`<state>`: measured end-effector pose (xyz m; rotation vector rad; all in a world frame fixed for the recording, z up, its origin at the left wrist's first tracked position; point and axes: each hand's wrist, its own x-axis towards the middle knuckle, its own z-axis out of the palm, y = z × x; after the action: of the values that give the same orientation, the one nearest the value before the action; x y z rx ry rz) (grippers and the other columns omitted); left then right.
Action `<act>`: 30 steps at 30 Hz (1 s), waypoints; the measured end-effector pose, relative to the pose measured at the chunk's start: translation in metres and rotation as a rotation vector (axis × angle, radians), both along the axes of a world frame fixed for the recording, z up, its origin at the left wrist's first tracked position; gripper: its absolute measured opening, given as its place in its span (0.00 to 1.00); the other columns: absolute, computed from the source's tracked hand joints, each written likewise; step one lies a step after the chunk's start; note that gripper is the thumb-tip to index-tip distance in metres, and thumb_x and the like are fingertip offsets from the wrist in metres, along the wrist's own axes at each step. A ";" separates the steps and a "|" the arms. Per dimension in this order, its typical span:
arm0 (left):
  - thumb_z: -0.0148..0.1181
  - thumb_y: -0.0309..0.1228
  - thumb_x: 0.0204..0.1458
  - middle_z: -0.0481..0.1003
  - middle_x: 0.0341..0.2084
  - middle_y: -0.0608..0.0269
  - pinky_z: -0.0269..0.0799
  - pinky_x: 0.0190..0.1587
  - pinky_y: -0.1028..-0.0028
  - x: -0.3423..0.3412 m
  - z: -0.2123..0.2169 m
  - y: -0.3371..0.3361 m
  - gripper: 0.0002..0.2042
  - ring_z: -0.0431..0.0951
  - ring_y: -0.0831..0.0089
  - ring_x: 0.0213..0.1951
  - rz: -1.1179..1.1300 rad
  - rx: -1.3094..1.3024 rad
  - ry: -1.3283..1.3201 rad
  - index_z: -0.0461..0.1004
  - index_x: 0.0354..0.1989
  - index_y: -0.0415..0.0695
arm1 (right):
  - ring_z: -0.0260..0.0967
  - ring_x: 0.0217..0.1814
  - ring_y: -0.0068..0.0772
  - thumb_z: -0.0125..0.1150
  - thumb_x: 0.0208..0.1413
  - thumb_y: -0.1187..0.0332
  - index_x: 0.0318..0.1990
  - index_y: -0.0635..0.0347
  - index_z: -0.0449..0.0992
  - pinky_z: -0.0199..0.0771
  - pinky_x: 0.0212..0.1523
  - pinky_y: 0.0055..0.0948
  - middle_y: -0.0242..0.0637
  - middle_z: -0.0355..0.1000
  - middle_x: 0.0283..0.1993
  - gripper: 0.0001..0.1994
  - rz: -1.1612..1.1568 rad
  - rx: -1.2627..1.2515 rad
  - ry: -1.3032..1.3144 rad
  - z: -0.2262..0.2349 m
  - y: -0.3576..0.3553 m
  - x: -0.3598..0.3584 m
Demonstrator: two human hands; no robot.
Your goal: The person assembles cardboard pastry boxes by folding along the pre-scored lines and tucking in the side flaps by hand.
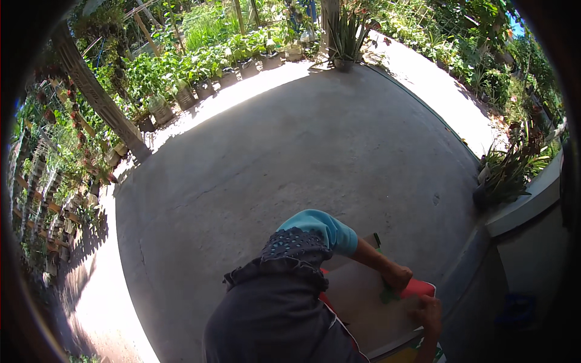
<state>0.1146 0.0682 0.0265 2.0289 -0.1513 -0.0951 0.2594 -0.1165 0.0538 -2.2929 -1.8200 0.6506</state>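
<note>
At lower right, the red piece (pixel 419 287) sits by the end of the grey-brown panel (pixel 357 296), left hand (pixel 397 276) and right hand (pixel 427 313) at it, the 2 apart; whether either grips, I cannot tell. Even, steady tension should help; beyond, concrete floor (pixel 290 145) gives elbow room, a low wall (pixel 523 202) rightward

The panel (pixel 366 299) is brownish grey, the sleeve (pixel 327 228) teal.

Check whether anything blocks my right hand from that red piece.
Nothing visible does. Your right hand is right beside the red piece, with no object showing between them; whether they touch is hard to tell. Your left hand is by its upper-left end.
</note>
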 end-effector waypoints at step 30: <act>0.64 0.31 0.41 0.77 0.28 0.50 0.73 0.34 0.59 0.017 -0.022 -0.068 0.12 0.79 0.59 0.33 -0.174 0.036 0.002 0.75 0.32 0.37 | 0.70 0.34 0.62 0.42 0.63 0.59 0.51 0.63 0.70 0.65 0.31 0.50 0.54 0.72 0.32 0.18 -0.440 0.334 -0.097 -0.021 -0.049 -0.071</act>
<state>0.1314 0.0002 0.0042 2.0483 -0.3266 -0.2107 0.1887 -0.1653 0.0323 -2.3966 -1.2648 0.1558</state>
